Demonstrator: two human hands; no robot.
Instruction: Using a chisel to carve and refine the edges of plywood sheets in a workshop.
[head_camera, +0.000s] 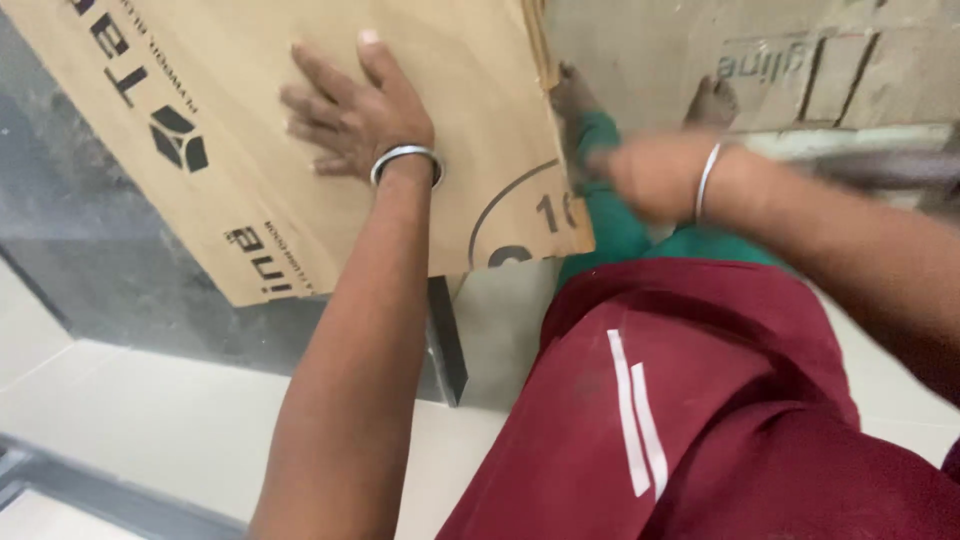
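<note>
floor: pale tiles (130, 420) run below the board; a dark glass panel (90, 250) and a dark metal post (447, 345) stand under its lower edge.
board (330, 120): big tan plywood sheet, tilted, fills the upper left of the view; black print and a black cube mark on its face, part of a printed circle near its lower right corner.
edge: right edge (540, 45) of the board looks rough and layered; a second printed tan sheet (800, 70) lies beyond it, to the right.
left hand (355, 115): flat on the board face, fingers spread, palm down, gripping nothing; steel bangle (405, 160) at the wrist.
right hand (655, 172): just right of the board's lower right corner, badly motion-blurred; can't tell if it is open or closed, or whether it holds anything. Thin bangle at that wrist too.
body: green trouser legs and bare feet (712, 100) right of the board; maroon shirt (700, 400) with two white stripes below it.
technique (my read): keep the flat palm near the middle of the board so it can't pivot; press straight down, don't push sideways.
watch: keep fingers well back from the right edge, since the moving hand works just beside it.
surface: face looks smooth and dry, no visible cracks; sheet looks stiff, no sag past the post.
</note>
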